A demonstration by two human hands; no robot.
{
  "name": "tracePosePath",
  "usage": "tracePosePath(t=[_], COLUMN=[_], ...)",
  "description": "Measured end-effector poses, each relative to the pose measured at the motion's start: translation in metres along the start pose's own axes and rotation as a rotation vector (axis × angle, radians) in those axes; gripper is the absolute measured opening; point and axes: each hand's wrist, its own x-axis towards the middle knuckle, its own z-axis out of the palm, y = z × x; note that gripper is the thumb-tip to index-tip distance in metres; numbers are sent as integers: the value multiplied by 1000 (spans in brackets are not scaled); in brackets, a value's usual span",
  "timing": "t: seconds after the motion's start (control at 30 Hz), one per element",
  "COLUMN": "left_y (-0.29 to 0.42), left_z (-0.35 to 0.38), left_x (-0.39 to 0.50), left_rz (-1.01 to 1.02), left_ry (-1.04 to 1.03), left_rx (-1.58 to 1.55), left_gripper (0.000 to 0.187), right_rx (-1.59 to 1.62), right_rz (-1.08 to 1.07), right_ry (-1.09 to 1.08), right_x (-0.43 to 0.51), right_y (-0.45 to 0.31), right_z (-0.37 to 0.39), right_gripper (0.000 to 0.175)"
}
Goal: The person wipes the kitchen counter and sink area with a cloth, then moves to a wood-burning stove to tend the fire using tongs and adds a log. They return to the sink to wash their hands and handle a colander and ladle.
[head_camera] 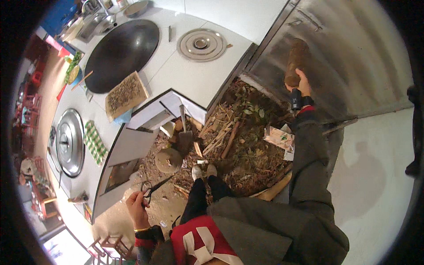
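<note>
My left hand (138, 207) holds a pair of dark fire tongs or large scissors (153, 190) by the handle loops, with the tips pointing towards my feet. My right hand (300, 84) is stretched out to the right and grips the lower end of a thick brown cylinder (297, 61), perhaps a log, in front of a metal sheet (357, 59). Below that hand, a pile of twigs and dry leaves (248, 145) covers the floor. The opening of a tiled stove (121, 175) lies above my left hand, with a faint orange glow inside.
The white-tiled stove top (162, 71) bears a large wok (124, 54), two metal lids (201, 44) (70, 142), a checked cloth (95, 142) and a board with dark bits (127, 96). A shovel (185, 139) and a round pot-like object (169, 160) stand near my feet. Stools (114, 243) are behind.
</note>
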Motion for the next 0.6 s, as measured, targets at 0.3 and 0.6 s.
tracePosePath(t=[0.3, 0.6], left_y=[-12, -29], left_z=[15, -44], left_x=[-21, -35], left_rz=[13, -7], left_ry=[33, 42], left_rx=[74, 63], left_gripper=[18, 19], right_rx=[265, 479], right_rz=[534, 947], right_ry=[51, 66], right_x=[-2, -125], right_y=[-71, -76], right_z=[34, 35], right_gripper=[32, 46])
